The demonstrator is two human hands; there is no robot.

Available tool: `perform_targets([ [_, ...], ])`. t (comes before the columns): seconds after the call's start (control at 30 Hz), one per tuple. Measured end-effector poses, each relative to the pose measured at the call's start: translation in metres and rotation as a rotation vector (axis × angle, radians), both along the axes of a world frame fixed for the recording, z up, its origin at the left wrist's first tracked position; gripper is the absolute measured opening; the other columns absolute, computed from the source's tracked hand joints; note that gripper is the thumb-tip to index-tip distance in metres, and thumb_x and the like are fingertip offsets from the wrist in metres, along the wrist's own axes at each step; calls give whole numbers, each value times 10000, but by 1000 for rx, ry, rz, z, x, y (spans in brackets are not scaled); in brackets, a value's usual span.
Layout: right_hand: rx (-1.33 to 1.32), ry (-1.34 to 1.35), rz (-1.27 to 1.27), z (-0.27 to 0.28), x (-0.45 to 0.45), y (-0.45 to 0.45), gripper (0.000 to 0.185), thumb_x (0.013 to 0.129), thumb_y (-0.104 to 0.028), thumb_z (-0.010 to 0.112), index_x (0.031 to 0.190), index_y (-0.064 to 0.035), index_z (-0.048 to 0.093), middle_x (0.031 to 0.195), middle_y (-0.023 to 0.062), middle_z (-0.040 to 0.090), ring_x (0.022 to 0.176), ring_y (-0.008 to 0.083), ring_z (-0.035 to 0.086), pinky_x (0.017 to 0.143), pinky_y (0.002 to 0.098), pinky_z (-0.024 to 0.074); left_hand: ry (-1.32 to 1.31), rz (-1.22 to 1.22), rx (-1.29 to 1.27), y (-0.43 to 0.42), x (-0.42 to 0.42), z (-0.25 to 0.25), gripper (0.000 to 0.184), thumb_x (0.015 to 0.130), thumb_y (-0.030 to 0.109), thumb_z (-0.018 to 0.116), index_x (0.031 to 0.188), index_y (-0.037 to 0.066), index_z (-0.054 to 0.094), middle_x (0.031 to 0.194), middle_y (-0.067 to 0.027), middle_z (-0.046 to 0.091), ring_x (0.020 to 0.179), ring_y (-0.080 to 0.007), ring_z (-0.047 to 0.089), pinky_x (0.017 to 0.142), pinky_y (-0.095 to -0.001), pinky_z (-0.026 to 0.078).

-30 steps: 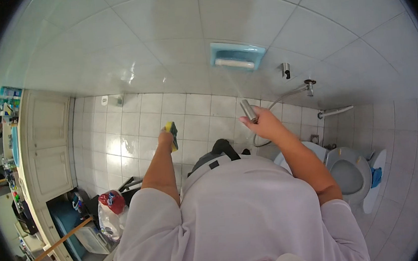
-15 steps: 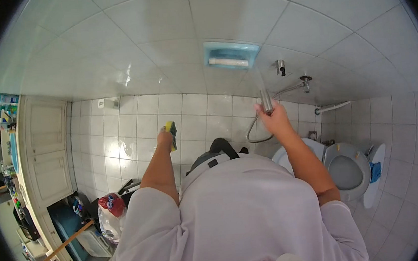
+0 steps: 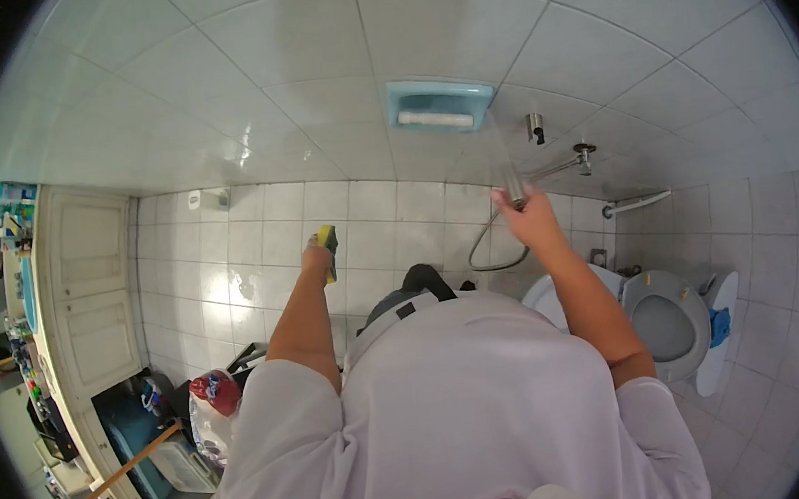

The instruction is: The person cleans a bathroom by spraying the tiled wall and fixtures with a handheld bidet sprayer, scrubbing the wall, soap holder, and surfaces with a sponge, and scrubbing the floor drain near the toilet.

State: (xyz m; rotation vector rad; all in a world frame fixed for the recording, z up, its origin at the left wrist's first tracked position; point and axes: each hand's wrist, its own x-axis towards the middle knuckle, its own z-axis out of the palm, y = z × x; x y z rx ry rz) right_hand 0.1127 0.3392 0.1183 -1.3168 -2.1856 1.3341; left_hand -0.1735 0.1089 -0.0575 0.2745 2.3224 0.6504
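1. We look down on a person in a white shirt [image 3: 478, 385] facing a pale tiled wall [image 3: 307, 58], where a light-blue soap dish [image 3: 439, 87] is set in; a white bar [image 3: 436, 119] lies inside the dish.

2. Below and to the left of the soap dish, we see the left hand [image 3: 314, 254] pinching a yellow-and-dark sponge [image 3: 327, 242] along one side; its fingertips are largely hidden from us.

3. Below and to the right of the soap dish, the right hand [image 3: 532, 221] wraps around a metal sprayer [image 3: 516, 185], its nozzle end toward the wall. We make out a faint pale streak, like spray, between nozzle and tiles.

4. A flexible hose [image 3: 496, 267] hangs in a loop under the soap dish, slightly to its right. Just right of the dish, we find a metal bracket [image 3: 535, 128] on the wall, with a valve [image 3: 585, 159] farther right.

5. Well below and right of the soap dish, we see a toilet [image 3: 665, 326] with its bowl uncovered and a blue cloth [image 3: 719, 324] beside it.

6. Far to the dish's left, we spot a cream cabinet [image 3: 90, 276]; lower on that side sits a red-and-clear plastic bag [image 3: 215, 418].
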Motion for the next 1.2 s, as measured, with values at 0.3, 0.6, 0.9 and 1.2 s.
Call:
perform_targets([
  [0.3,-34,-120,76,-18,27,-12,315,746,-320,581,817,-19,526,617,126,523,557,224,498,545,323,404,8,-42,-32,-14,-4,-26,489,732,40,353,1213,130,367,1040,-181,517,936,-299,520,751,-369,430],
  [0.6,-29,-200,143,-32,42,-14,353,734,-346,582,838,-16,514,634,146,533,594,266,518,569,347,412,8,-80,-82,0,8,2,462,753,61,349,1208,134,377,1047,-184,520,963,-314,511,778,-367,419],
  [0.9,-34,-62,319,19,3,-28,320,738,-322,593,771,-18,500,573,103,477,514,203,443,506,318,382,-27,-66,-83,1,11,3,473,753,48,360,1218,134,358,1052,-178,516,969,-309,508,777,-366,422],
  [1.2,-35,-69,235,8,23,-21,324,745,-334,583,769,-22,501,576,114,510,515,225,479,493,326,386,-68,-68,-27,0,3,-6,503,729,37,390,1220,143,356,1061,-168,515,970,-312,505,779,-371,423],
])
